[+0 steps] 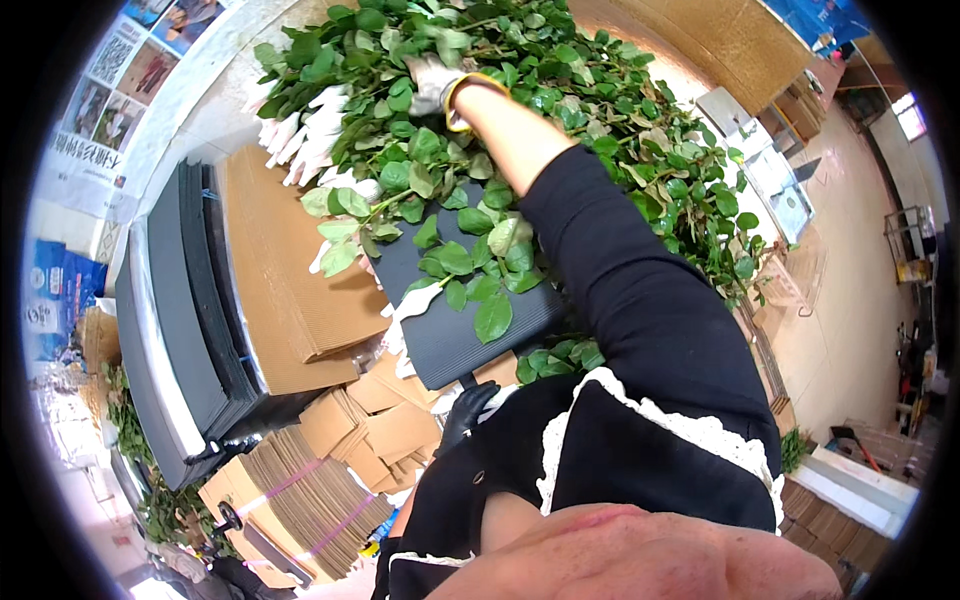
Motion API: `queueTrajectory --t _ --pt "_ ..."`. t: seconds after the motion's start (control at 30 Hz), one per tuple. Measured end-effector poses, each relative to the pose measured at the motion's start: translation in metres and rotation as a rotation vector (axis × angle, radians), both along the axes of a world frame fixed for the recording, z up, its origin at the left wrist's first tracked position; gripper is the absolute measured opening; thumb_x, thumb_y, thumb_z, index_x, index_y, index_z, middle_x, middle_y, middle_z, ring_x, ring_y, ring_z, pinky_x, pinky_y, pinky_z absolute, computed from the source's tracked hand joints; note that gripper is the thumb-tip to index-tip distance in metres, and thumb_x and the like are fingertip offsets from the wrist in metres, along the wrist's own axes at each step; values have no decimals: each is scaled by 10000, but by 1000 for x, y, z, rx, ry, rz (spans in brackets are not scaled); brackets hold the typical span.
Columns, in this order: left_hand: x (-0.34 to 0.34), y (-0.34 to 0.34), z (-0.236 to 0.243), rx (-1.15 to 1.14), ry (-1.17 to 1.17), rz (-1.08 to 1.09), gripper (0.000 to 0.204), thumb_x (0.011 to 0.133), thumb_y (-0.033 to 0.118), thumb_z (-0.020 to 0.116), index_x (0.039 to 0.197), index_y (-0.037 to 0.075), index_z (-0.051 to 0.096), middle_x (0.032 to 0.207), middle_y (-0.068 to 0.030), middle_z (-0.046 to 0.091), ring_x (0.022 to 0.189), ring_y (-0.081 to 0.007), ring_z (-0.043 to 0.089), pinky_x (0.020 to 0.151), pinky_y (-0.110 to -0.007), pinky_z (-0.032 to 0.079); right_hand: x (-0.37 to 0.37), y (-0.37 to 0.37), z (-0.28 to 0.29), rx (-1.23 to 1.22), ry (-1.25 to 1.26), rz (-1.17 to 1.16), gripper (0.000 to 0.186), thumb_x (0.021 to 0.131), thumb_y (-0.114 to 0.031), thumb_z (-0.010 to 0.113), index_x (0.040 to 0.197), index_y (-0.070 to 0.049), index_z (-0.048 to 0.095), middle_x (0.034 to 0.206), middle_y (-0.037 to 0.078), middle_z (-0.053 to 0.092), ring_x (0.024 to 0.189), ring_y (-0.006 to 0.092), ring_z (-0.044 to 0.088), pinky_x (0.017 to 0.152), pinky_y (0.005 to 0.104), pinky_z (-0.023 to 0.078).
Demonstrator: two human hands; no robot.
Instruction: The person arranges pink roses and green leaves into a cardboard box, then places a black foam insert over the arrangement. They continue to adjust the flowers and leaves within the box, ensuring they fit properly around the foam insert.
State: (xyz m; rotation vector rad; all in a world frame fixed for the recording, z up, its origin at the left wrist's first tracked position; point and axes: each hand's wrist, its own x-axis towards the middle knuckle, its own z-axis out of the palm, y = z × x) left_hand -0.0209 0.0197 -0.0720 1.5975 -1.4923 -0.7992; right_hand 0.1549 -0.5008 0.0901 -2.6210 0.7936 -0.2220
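My right hand [434, 86], in a pale glove with a yellow cuff, reaches into a large pile of leafy green stems [610, 130]. Leaves and motion blur obscure its fingertips, and I cannot tell whether it grips a stem. A few stems with broad leaves [493, 316] lie over a dark grey corrugated sheet [445, 350], a white-wrapped tip beside them. More white-wrapped stem ends [318, 130] stick out on the pile's left side. My left hand [465, 412], in a black glove, is low beside the sheet's near edge; its fingers are mostly hidden.
Left of the pile stand brown cardboard sheets [275, 270] and a stack of dark corrugated sheets [185, 310]. Bundled flat cardboard [300, 485] with pink straps lies lower left, near loose cardboard pieces [390, 415]. A large cardboard box [715, 45] is at the far right.
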Motion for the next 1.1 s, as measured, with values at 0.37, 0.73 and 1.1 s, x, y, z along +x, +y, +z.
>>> queueTrajectory --t 0.37,0.73,1.1 --pt "-1 11 -21 -24 -20 47 528 800 227 680 1295 72 579 1278 -165 594 1206 -341 549 1006 -440 423 -80 31 1 -461 244 319 575 832 -123 601 1393 -153 478 1440 150 478 1232 321 555 1011 445 455" --pt "-6 1 5 -2 -88 45 533 802 186 674 1306 55 558 1276 -170 583 1198 -357 545 1014 -436 416 -126 75 35 -169 85 72 259 878 -268 537 900 -94 728 893 112 729 854 294 711 784 410 537" --pt "-6 -1 20 -23 -198 65 620 750 224 808 1297 73 558 1275 -128 588 1177 -326 553 989 -427 446 -134 74 219 -578 -455 -4 252 824 -188 595 1051 -104 667 1064 184 685 940 395 661 820 475 509"
